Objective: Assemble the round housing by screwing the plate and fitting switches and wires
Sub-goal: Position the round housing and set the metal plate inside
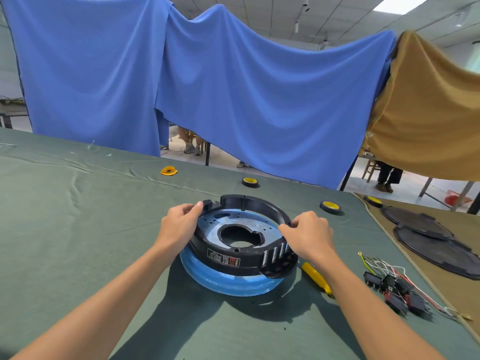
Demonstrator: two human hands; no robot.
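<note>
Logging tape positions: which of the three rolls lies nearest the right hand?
The middle roll, just beyond the right hand; the other two lie farther off to either side.

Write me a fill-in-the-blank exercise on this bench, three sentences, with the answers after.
1. The left hand and the right hand both grip the round black ____.
2. The screwdriver has a ____ handle.
3. The switches lie untouched to the ____ of the screwdriver.
Answers: housing; yellow; right.
</note>
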